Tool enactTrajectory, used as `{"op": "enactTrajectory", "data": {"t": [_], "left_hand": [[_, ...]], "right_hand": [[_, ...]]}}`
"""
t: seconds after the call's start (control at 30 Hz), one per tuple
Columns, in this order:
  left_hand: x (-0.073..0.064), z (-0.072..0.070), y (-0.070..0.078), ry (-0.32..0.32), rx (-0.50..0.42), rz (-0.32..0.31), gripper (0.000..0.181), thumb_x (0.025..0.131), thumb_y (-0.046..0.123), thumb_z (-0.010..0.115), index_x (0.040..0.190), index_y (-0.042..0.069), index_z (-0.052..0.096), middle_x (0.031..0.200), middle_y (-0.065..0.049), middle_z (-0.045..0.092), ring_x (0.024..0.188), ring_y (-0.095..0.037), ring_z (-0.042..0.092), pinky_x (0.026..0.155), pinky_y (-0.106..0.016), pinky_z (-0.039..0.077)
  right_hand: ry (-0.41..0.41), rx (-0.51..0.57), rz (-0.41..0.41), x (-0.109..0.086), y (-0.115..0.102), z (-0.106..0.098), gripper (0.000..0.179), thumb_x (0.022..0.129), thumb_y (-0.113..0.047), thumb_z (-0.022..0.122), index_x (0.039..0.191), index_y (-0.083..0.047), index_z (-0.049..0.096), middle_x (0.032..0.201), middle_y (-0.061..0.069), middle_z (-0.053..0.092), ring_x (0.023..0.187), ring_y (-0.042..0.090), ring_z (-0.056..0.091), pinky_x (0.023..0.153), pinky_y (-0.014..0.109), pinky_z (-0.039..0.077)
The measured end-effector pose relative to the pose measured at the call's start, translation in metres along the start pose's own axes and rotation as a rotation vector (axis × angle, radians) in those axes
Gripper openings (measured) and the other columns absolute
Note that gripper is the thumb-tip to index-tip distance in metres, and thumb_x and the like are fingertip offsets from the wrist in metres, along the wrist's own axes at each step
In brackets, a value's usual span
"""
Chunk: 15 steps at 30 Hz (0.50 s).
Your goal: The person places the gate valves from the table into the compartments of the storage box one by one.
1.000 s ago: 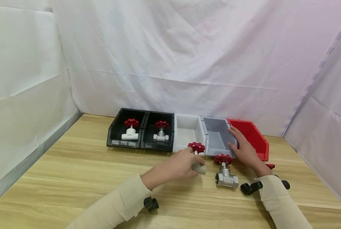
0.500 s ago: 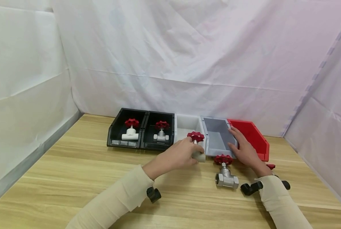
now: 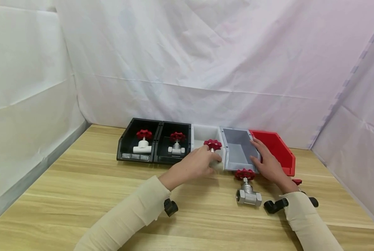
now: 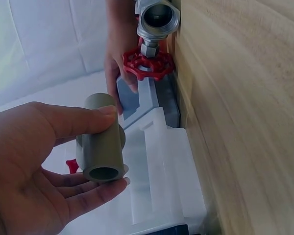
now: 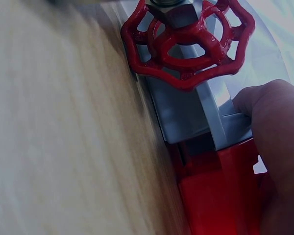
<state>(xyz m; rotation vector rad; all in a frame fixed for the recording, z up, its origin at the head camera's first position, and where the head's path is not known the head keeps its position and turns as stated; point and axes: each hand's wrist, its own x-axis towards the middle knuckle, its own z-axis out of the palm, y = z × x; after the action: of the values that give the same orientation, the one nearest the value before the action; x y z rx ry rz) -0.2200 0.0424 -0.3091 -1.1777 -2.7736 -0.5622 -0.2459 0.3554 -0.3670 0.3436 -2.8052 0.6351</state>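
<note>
- Nearest, on the pale wood-grain tabletop (image 3: 187, 228): a red-wheeled silver metal tee valve (image 3: 249, 196), wheel up. It stands close to the work; judged best to keep the left wrist from swinging that way.
- Left hand (image 3: 197, 163): closed to a pinch, thumb one side and fingers the other, round the pipe of a red-wheeled dull grey plastic tee valve (image 4: 102, 147). Grip looks firm; wheel uppermost. Worth holding the pipe level.
- That held valve is at the front lip of an open-topped white plastic bin (image 3: 200, 134), wheel over the interior. Whether it touches the lip, cannot tell. Good handling would clear lip and side walls with both pipe ends, then lower gently; the round pipe could roll, so let go only once steady.
- Right hand (image 3: 269, 168): loosely spread, thumb and fingertips at the side rim of a light grey plastic bin (image 3: 238, 151), lifting nothing. Useful as a brace if pressure stays light.
- Past it, a red plastic bin (image 3: 277, 143).
- Left end: an outer black plastic bin (image 3: 128, 145) with a white plastic tee valve (image 3: 142, 149); an inner black plastic bin (image 3: 164, 134) with a small silver valve (image 3: 176, 151). Both wheel-up: a fair model to copy.
</note>
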Motion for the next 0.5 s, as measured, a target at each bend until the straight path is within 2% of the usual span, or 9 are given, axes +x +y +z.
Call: {"op": "enactTrajectory", "data": {"t": [0.27,0.5], "left_hand": [[0.008,-0.003,-0.001,0.026,0.032,0.009,0.033,0.083,0.016,0.075,0.115,0.021,0.071,0.104,-0.002,0.061,0.095,-0.016,0.051,0.078,-0.027,0.046],[0.011,0.001,-0.002,0.026,0.051,-0.002,0.035,0.083,0.017,0.076,0.117,0.022,0.070,0.104,-0.002,0.061,0.094,-0.015,0.051,0.079,-0.026,0.046]], "right_hand": [[-0.002,0.004,0.002,0.000,-0.001,-0.001,0.078,0.091,-0.021,0.065,0.154,-0.024,0.019,0.159,0.007,0.012,0.131,0.046,0.032,0.084,0.064,0.041],[-0.003,0.004,0.008,-0.001,-0.001,-0.001,0.078,0.091,-0.022,0.065,0.154,-0.025,0.019,0.159,0.007,0.012,0.131,0.046,0.032,0.084,0.064,0.041]]}}
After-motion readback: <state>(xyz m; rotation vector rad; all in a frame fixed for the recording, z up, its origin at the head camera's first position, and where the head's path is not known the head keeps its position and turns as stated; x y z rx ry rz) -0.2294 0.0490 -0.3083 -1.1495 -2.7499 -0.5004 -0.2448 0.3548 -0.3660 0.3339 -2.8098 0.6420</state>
